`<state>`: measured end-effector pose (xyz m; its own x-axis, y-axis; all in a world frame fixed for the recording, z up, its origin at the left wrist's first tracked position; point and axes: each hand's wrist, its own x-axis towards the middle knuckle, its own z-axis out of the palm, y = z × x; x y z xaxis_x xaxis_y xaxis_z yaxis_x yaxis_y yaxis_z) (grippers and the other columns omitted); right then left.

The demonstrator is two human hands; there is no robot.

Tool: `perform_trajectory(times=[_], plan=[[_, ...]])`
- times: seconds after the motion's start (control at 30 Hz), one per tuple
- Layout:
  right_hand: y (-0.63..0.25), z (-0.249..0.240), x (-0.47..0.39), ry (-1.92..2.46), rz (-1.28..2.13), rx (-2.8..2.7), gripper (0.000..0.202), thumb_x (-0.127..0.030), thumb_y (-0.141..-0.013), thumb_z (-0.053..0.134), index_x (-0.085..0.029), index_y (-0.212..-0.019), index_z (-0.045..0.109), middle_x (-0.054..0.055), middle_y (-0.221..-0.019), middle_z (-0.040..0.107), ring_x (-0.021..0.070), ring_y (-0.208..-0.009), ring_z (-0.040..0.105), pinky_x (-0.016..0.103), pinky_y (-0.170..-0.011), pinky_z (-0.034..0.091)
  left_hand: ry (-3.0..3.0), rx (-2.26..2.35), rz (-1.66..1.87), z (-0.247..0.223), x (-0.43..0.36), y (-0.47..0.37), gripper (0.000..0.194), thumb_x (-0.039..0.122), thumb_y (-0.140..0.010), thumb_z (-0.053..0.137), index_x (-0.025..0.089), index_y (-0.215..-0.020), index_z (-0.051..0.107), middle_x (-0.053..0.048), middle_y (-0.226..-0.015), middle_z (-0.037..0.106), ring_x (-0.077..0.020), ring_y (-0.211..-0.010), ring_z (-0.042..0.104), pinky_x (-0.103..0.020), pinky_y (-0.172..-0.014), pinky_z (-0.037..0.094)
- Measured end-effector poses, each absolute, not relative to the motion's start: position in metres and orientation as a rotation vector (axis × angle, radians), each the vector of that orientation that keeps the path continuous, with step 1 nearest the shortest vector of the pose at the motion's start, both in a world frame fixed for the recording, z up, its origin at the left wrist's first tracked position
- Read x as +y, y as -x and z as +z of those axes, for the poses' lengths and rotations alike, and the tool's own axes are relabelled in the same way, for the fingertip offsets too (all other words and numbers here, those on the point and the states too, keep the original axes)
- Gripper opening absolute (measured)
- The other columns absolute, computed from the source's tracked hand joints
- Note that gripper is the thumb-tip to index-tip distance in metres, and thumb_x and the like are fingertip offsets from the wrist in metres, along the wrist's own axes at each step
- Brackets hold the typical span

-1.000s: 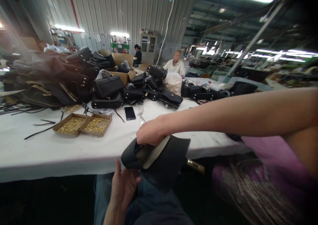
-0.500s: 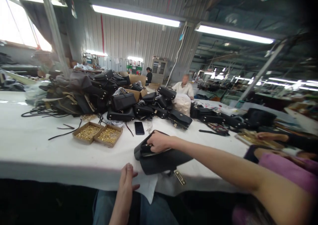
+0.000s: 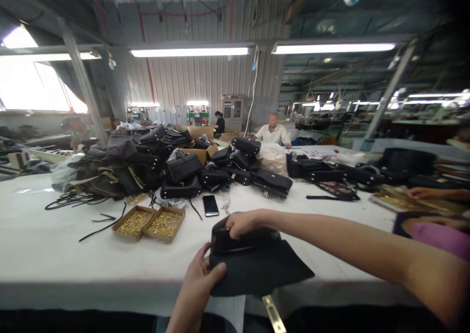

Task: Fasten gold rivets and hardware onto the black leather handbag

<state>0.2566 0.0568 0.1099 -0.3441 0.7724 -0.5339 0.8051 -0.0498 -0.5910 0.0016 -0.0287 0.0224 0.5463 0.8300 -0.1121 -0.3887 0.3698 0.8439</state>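
A black bag lies at the table's front edge, its flap spread toward me and a gold metal clasp hanging below the edge. My left hand grips the bag's left side, thumb on top of the flap and fingers behind. My right hand reaches in at the bag's opening; its fingers are bent and the fingertips are partly hidden inside. Left of the bag, two small cardboard boxes hold many small gold pieces. Beyond my hands lies a dark phone.
The white table bears a long pile of black bags across its back, with loose black straps at the left. Another person's hand is over a tray of gold parts at right. A person in white sits beyond.
My left hand has moved from open beside the bag onto its left side. The bag's flap now lies spread toward me. My right hand stays at the opening. The view has tilted.
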Motion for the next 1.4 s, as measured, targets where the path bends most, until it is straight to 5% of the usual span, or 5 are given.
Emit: perform_trajectory(times=[0.3,0.5,0.83,0.97,1.4], plan=[[-0.267,0.066,0.063,-1.586,-1.737,2.043,0.034,-0.039,-0.070,0.078,-0.021,-0.099,0.080,0.000,-0.090,0.077,0.0195,-0.076,0.070,0.029,-0.071,0.057,-0.546,0.628,0.932,0.006,-0.032,-0.025,0.103,0.020,-0.065,0.096,0.022,-0.158,0.053,-0.016,-0.136,0.077,-0.0383,-0.127,0.075,-0.039,-0.101,0.063],[-0.264,0.071,0.071,-1.519,-0.921,2.609,0.040,-0.054,-0.081,0.087,-0.019,-0.099,0.083,0.002,-0.087,0.077,0.0175,-0.075,0.064,0.026,-0.067,0.044,-0.584,0.753,0.966,-0.037,-0.019,-0.030,0.131,0.020,-0.060,0.101,0.027,-0.170,0.031,-0.016,-0.130,0.080,-0.0385,-0.121,0.077,-0.044,-0.100,0.062],[-0.276,0.068,0.063,-1.519,-0.911,2.985,0.045,-0.061,-0.099,0.075,-0.019,-0.084,0.078,-0.003,-0.072,0.064,0.0127,-0.068,0.054,0.025,-0.065,0.037,-1.283,1.183,1.069,-0.018,0.009,-0.031,0.080,0.028,-0.074,0.089,0.017,-0.148,0.059,-0.024,-0.164,0.053,-0.0442,-0.166,0.031,-0.055,-0.137,0.027],[-0.277,0.079,0.058,-1.434,-1.067,2.963,0.038,-0.054,-0.102,0.072,-0.019,-0.091,0.081,-0.003,-0.075,0.066,0.0124,-0.069,0.055,0.024,-0.066,0.038,-1.189,1.058,1.157,0.001,0.005,-0.044,0.079,0.039,-0.081,0.088,0.015,-0.149,0.056,-0.024,-0.168,0.049,-0.0407,-0.172,0.019,-0.047,-0.133,0.038],[-0.296,0.079,0.045,-1.470,-1.212,2.835,0.033,-0.048,-0.101,0.071,-0.020,-0.110,0.086,0.003,-0.094,0.080,0.0174,-0.083,0.065,0.026,-0.076,0.047,-1.404,1.166,0.988,0.024,0.008,-0.046,0.026,0.050,-0.098,0.069,0.026,-0.090,0.072,-0.018,-0.100,0.074,-0.0405,-0.121,0.066,-0.039,-0.094,0.053]])
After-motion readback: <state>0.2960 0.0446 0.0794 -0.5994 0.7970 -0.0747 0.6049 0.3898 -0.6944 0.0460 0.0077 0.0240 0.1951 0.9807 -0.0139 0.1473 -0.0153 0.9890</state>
